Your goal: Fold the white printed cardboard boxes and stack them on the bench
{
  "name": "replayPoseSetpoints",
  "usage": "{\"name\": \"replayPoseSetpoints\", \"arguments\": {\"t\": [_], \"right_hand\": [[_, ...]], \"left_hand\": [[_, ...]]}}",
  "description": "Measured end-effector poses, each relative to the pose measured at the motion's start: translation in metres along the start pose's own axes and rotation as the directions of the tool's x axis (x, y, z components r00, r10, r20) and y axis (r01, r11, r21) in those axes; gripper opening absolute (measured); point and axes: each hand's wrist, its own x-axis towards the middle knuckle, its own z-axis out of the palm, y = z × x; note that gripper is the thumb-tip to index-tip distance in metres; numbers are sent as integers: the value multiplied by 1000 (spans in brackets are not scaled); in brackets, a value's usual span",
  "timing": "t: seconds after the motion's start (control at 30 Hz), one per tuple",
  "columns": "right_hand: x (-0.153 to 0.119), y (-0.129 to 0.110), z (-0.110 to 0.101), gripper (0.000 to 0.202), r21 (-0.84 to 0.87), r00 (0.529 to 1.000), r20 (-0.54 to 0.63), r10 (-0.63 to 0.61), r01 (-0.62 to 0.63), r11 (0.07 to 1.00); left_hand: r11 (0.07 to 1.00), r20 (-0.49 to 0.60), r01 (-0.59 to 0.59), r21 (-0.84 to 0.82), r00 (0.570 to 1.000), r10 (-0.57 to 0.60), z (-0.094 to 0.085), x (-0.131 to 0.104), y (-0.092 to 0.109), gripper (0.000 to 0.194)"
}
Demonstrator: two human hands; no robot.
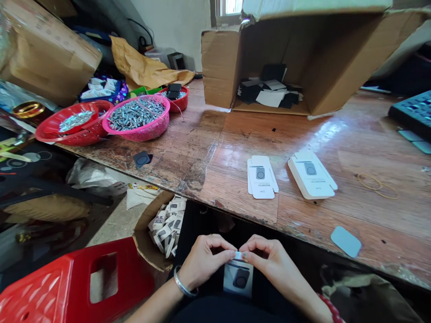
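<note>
A small white box (238, 280) with a dark rounded device printed on its front is held low over my lap. My left hand (212, 258) pinches its top edge between thumb and fingers, on the left side. From the right, my right hand (266, 256) pinches the same edge, the fingertips of both hands nearly meeting. Beyond the hands, on the table, lie a flat unfolded carton (261, 177) and a thick stack of similar flat cartons (311, 175), both with the same print.
An open cardboard box (220, 67) holding dark and white pieces stands at the back. Metal parts fill a pink basket (136, 133), beside a red basket (45, 132). Several packed boxes lie in a carton (143, 233) near a red stool (60, 278). A rubber band (377, 185) lies right.
</note>
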Motion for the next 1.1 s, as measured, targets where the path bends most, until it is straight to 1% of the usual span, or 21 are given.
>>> {"name": "replayPoseSetpoints", "arguments": {"t": [0.1, 0.17, 0.2, 0.27, 0.3, 0.37, 0.43, 0.47, 0.53, 0.6, 0.67, 0.8, 0.9, 0.97, 1.03, 1.1], "right_hand": [[-3, 3, -1, 19, -28, 999, 18, -48, 49, 998], [-8, 8, -2, 19, -15, 993, 62, -105, 106, 994], [-11, 13, -3, 19, -1, 986, 86, -140, 141, 990], [-17, 24, -2, 23, 33, 974, 102, -203, 201, 979], [-19, 30, -1, 29, 59, 973, 88, -214, 209, 976], [-23, 40, 2, 36, 128, 981, 32, -189, 183, 975], [-23, 46, 5, 30, 181, 988, -1, -156, 153, 972], [-23, 47, 6, 25, 182, 987, -2, -162, 160, 970], [-20, 46, 6, 15, 125, 976, 4, -218, 215, 968], [-18, 42, 5, 12, 44, 962, 2, -273, 273, 961], [-16, 39, 4, 12, -11, 955, 9, -298, 298, 954], [-16, 37, 4, 15, -25, 958, 37, -283, 284, 959], [-17, 38, 9, 14, -39, 955, 1, -295, 295, 955], [-17, 37, 13, 14, -72, 943, -9, -332, 331, 941], [-15, 32, 14, 14, -140, 919, 29, -392, 392, 909], [-10, 23, 10, 19, -249, 884, 61, -463, 463, 851]], "left_hand": [[997, 67, -62, -53, 996, 65, -5, -1, -6, 15], [993, 108, -104, -52, 988, 109, -7, -4, -11, 15], [992, 112, -124, -39, 986, 127, -8, -6, -14, 17], [987, 83, -160, -21, 983, 162, -7, -9, -20, 22], [984, 61, -176, -21, 982, 176, -6, -10, -22, 23], [980, 21, -196, -21, 980, 196, -1, -11, -27, 19], [979, -10, -203, -18, 979, 203, 4, -11, -30, 15], [979, -18, -204, -20, 979, 204, 6, -11, -31, 14], [979, -13, -200, -39, 980, 200, 9, -10, -33, 12], [979, 11, -191, -72, 981, 192, 11, -10, -35, 11], [981, 35, -176, -85, 983, 180, 12, -9, -37, 14], [989, 56, -119, -85, 991, 124, 13, -7, -38, 20], [990, 27, -70, -124, 997, 74, 17, -9, -38, 16], [986, 7, -29, -163, 1000, 31, 20, -10, -38, 15], [971, 0, 33, -238, 999, -34, 21, -10, -39, 18], [950, -40, 81, -301, 994, -98, 11, -7, -42, 24]]}}
